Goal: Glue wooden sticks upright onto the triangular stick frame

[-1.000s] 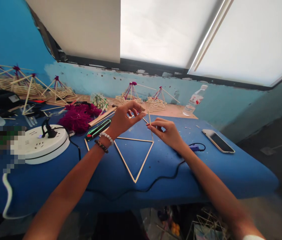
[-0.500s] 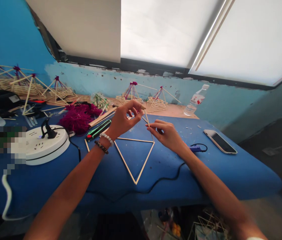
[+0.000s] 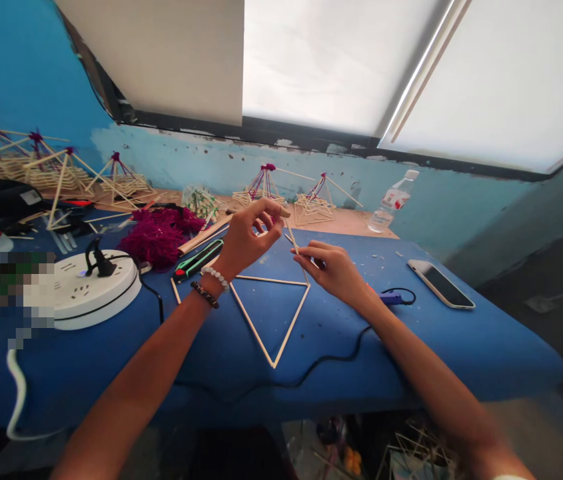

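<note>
Little has changed: your right hand (image 3: pixel 334 270) pinches a thin stick (image 3: pixel 292 239) above the stick triangle (image 3: pixel 271 281); your left hand (image 3: pixel 250 241) pinches a small wood piece (image 3: pixel 286 213).

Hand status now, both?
Left hand: closed, pinching the top of a thin wooden stick.
Right hand: closed, pinching the same stick lower down.

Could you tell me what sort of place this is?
Probably a handicraft workshop: stick models bound with magenta yarn stand along the wall, and a heap of magenta yarn lies on the blue workbench.
</note>
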Demonstrator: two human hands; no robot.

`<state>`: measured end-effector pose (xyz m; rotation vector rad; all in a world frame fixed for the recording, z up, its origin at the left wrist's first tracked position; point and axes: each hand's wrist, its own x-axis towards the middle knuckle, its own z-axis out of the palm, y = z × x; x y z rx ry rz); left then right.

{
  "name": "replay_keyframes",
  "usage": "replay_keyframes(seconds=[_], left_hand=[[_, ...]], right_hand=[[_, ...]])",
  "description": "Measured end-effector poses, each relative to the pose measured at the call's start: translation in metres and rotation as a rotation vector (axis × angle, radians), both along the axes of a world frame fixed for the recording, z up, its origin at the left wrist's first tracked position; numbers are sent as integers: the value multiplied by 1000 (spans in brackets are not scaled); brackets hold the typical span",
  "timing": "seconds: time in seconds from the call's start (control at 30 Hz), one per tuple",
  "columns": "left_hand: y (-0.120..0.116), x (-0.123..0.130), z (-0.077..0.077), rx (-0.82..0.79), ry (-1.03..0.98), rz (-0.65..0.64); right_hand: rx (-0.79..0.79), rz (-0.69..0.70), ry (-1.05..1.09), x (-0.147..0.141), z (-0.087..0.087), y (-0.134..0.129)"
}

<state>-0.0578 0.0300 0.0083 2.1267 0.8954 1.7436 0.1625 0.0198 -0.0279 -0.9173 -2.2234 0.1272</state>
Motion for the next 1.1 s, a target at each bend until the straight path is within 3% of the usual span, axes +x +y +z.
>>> replay_keyframes(seconds=[0.93, 1.1], left_hand=[[3, -7, 4, -58, 41, 106], [2, -6, 7, -66, 26, 101]], right_hand=[[28, 45, -61, 3, 5, 2], [42, 7, 46, 3, 7, -4]])
